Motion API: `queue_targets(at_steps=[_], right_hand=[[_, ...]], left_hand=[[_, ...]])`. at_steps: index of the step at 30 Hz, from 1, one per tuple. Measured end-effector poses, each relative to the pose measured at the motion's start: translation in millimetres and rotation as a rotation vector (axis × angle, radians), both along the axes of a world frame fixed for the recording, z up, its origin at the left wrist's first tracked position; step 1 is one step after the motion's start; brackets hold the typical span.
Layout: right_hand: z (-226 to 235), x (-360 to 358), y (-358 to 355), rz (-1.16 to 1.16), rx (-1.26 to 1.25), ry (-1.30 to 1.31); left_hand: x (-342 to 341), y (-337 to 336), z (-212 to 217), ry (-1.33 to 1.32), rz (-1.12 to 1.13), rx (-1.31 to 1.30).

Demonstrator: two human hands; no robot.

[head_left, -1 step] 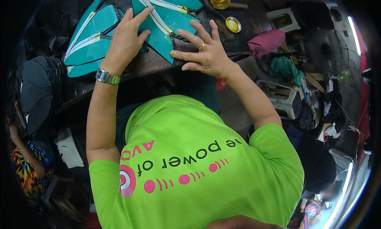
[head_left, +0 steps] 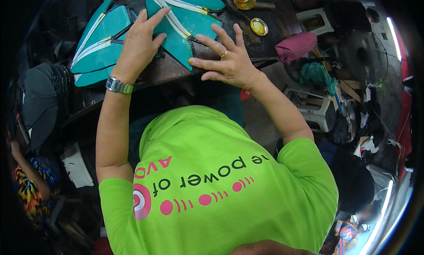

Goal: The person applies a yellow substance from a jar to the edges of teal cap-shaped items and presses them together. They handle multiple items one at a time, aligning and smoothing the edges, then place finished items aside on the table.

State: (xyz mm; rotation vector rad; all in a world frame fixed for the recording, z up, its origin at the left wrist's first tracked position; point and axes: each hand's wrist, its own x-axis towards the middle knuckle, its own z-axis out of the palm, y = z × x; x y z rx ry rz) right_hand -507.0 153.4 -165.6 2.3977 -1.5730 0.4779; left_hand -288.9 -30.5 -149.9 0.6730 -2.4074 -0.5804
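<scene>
1. Bare forearms reach out from lime-green sleeves. The right hand [head_left: 232, 63], wearing a gold-coloured ring, has its fingers splayed and clenched on nothing; the index fingertip, stained yellow-brown, touches the edge of the piece near its lower point.
2. The left hand [head_left: 140, 45], with a silver metal watch [head_left: 120, 85] at its wrist, lies palm down; index finger extended onto a white strip, thumb apart on the teal surface, gripping nothing visible.
3. Beneath both hands is a flat, pointed teal sheet piece [head_left: 176, 52], its tip near the close edge of the dark, worn worktop [head_left: 163, 74]. Two white band-like strips [head_left: 174, 23] already spread across it in a V, with yellowish ends. The lower part bears no strip. Whether the strips are firmly fixed, I cannot tell.
4. To its left, similar teal pieces [head_left: 117, 22] lie overlapping, with white strips and dark edging; judging by these, that group is at least as far along.
5. Farther back stand a yellow-smeared clear jar [head_left: 244, 0] and, apart from it, a round gold-coloured lid [head_left: 259, 27].
6. Beyond the worktop are a pink soft pouch [head_left: 295, 47] and a dark fan [head_left: 364, 56].
</scene>
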Motion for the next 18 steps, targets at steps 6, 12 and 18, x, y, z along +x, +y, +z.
queue_targets(at_steps=[6,12,18], right_hand=[[-9.6,16.0,12.4,-0.041,-0.059,0.007],[1.2,22.2,15.9,0.041,-0.016,-0.140],[0.7,20.5,13.2,-0.175,-0.079,0.032]], left_hand=[[-0.7,-0.2,-1.5,-0.007,0.017,0.011],[0.2,0.8,-0.2,0.009,0.005,-0.013],[-0.4,-0.2,-5.5,0.005,0.029,-0.059]])
